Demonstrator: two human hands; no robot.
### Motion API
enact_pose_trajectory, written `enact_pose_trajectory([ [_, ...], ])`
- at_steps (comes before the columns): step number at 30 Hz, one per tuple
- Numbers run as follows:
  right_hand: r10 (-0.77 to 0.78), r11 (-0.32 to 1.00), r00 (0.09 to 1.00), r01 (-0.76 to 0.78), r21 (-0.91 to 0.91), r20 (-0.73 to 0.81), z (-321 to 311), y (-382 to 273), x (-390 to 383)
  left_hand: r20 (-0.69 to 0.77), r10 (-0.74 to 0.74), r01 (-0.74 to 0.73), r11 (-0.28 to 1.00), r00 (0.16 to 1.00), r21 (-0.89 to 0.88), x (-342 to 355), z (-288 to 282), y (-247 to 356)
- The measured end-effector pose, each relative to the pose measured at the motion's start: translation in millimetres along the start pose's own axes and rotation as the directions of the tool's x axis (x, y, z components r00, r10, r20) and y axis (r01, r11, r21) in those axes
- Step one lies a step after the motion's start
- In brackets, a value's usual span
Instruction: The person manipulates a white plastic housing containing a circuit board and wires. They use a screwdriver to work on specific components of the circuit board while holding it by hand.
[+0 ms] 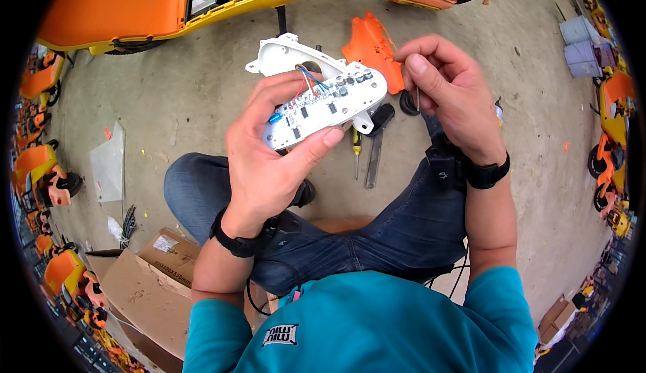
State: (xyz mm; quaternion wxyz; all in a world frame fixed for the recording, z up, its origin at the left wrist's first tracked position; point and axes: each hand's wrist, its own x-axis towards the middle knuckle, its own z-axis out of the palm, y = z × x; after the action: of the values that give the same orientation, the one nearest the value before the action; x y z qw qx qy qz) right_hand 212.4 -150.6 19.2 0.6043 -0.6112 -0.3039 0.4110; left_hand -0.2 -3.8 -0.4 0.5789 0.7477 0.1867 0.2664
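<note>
My left hand point(266, 151) grips a long white circuit board point(323, 107), fingers behind its far edge and thumb along the near edge. Red, blue and other thin wires point(309, 80) rise from the board's middle. Behind it stands a white plastic housing point(279, 53), partly hidden by the board and my fingers. To the right, apart from the board, my right hand point(447, 87) is closed in a pinch; a thin metal shaft point(418, 98) points down from its fingers, the rest hidden. An orange plastic cover point(371, 49) lies on the floor between and beyond my hands.
On the floor before me lie a yellow-and-black screwdriver point(357, 145) and a flat metal tool with a dark handle point(375, 154). An orange-and-yellow scooter body point(121, 3) fills the far side. A cardboard box point(145, 285) stands at my left, with pale buckets point(580, 50) far right.
</note>
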Motion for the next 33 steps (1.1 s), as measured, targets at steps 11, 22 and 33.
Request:
enact_pose_trajectory([
  [11,-0.099,0.995,0.995,0.099,0.028,-0.032,-0.5,13.3,5.6,0.009,-0.008,0.008,1.000,1.000,-0.014,0.9,-0.5,1.5],
  [22,-0.323,0.940,0.943,0.311,-0.138,-0.076,-0.6,-43.6,-1.6,0.029,0.261,-0.256,0.909,0.965,0.330,-2.9,2.3,0.1],
  [33,-0.440,0.897,0.893,0.442,0.004,-0.100,22.7,-10.9,-9.3,-0.003,0.353,-0.329,0.873,0.936,0.360,-2.0,2.1,0.2],
])
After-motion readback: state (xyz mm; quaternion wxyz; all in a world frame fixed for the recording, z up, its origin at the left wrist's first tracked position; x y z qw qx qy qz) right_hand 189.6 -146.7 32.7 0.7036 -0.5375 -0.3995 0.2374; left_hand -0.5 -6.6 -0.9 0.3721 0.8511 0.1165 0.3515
